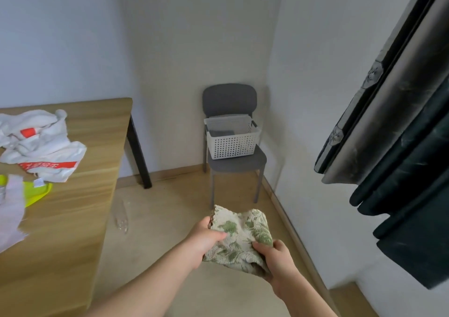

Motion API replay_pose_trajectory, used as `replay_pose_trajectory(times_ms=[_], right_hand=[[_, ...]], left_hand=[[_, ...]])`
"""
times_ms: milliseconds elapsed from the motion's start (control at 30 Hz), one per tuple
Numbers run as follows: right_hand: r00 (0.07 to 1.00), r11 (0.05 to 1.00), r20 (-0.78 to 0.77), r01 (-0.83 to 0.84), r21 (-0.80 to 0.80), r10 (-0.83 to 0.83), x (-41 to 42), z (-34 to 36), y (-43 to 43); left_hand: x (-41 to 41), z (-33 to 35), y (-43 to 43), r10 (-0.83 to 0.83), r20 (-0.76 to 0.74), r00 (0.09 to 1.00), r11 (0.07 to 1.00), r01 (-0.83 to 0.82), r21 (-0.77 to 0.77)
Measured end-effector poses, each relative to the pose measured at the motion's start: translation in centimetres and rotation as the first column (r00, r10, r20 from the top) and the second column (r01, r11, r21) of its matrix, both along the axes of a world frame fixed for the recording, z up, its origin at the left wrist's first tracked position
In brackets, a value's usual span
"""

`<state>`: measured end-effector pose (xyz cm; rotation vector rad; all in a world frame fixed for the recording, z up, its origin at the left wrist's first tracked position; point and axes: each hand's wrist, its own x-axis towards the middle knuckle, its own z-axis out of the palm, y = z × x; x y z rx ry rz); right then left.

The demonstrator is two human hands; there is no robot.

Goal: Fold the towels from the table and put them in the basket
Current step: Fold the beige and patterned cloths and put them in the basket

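We hold one folded towel [239, 236], beige with green leaves, in both hands above the floor, between the table [73, 219] and the chair [230, 98]. The left hand [206, 237] grasps its left edge, thumb on top and fingers underneath. The right hand [275, 256] grips the near right corner with curled fingers. Neither hand is free.

One white basket [232, 144] stands on the seat of the one grey chair in the corner, well apart from the towel. Inside it we see one grey towel [221, 133] lying flat at the left.

On the table to our left three heaps remain unfolded: a white heap [41, 144] with two red bands, which may be one towel or two, we cannot tell; one yellow towel [36, 192] just in front of it; and one pink towel [9, 212] lying partly over the yellow one at the picture's edge.

One dark curtain [401, 146] hangs at the right.
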<state>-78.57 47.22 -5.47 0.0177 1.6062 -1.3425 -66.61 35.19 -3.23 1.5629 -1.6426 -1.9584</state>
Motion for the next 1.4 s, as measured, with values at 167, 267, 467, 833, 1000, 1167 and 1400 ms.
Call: replay_pose_trajectory(times_ms=[167,267,467,833,1000,1167,1400], right_hand=[[0.997,0.999,-0.068,-0.048,-0.007,0.047,-6.6,-0.5,-6.7],[0.989,0.998,-0.138,-0.058,-0.011,0.056,-11.5,-0.5,-13.3],[0.965,0.991,-0.227,-0.136,-0.002,0.132,-19.9,1.3,-27.7],[0.932,0.962,-0.24,-0.263,0.07,0.273,-33.7,-1.5,-48.6],[0.878,0.919,-0.276,-0.351,0.181,0.39,-40.9,-5.4,-57.2],[0.798,0.815,-0.251,-0.442,0.374,0.548,-46.1,-9.9,-62.6],[0.732,0.678,-0.18,-0.47,0.565,0.657,-48.4,-16.8,-65.1]], left_hand=[[-6.5,-0.9,-6.5,0.031,-0.022,0.999,1.0,-0.031,-0.004],[-11.0,-1.2,-12.9,0.048,-0.058,0.997,0.998,-0.05,-0.038],[-19.0,0.0,-26.9,0.077,-0.081,0.994,0.996,-0.08,-0.027],[-31.3,-2.0,-45.9,0.133,-0.016,0.991,0.99,-0.134,-0.05],[-38.0,-5.7,-53.3,0.133,0.08,0.988,0.991,-0.129,-0.046],[-43.9,-10.8,-58.0,0.083,0.202,0.976,0.996,-0.089,0.021],[-48.2,-19.3,-59.8,0.033,0.348,0.937,0.992,-0.074,0.105]])
